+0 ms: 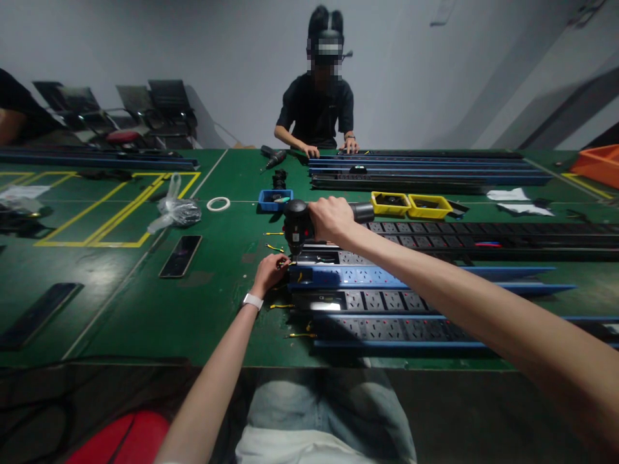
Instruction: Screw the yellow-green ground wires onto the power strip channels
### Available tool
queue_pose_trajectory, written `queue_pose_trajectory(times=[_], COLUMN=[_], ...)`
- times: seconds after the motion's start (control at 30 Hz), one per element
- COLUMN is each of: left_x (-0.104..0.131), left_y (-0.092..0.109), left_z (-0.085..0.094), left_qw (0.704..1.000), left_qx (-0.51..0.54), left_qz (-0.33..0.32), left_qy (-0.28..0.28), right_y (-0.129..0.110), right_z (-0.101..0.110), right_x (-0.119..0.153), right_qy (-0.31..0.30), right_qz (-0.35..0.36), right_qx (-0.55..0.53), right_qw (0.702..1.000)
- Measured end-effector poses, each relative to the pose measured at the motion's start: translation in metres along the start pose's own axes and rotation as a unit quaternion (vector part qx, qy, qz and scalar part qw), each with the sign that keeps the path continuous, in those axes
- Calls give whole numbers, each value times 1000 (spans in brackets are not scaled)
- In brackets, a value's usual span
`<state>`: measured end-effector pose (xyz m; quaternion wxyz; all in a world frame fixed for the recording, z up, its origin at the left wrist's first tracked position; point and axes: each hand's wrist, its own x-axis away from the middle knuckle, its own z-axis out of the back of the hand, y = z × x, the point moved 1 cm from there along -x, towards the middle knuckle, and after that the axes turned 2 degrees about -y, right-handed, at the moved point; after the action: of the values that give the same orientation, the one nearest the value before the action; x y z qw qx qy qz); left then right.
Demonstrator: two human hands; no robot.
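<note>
The person's right grip [333, 218] is wrapped around a black, hard-cased power drill [296, 225], rounded at the top and held upright with its bit pointing down at the near-left end of a power strip [316, 258]. The left grip [271, 274] has its fingertips drawn together beside the bit, at a thin yellow-green wire [289, 263]; whether they pinch it, I cannot tell. A smooth white band [253, 301] circles that wrist. Next to the strip lie long blue rails [360, 276] and dark strips set with square, slotted sockets [355, 301], all on a flat green desk [227, 270]. Farther out are a small blue bin [269, 207], yellow plastic bins [388, 210], a white ring [218, 205], a crinkled clear bag [180, 211] and a flat, glossy phone [180, 256]. Across the desk, a co-worker [320, 106] in black rests both hands by more rails.
</note>
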<state>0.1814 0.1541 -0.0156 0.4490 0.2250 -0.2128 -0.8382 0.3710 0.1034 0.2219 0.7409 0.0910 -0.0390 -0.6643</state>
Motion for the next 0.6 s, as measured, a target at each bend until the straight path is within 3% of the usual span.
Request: queue_pose_trajectory(times=[0.6], left_x=[0], left_y=[3], left_z=[2], left_qw=[1000], left_qx=[-3], left_qz=[0], left_qy=[0], right_y=[-2], right_z=[5], right_x=[3], right_qy=[-1], right_qz=[3], right_qx=[0], right_qw=[1000])
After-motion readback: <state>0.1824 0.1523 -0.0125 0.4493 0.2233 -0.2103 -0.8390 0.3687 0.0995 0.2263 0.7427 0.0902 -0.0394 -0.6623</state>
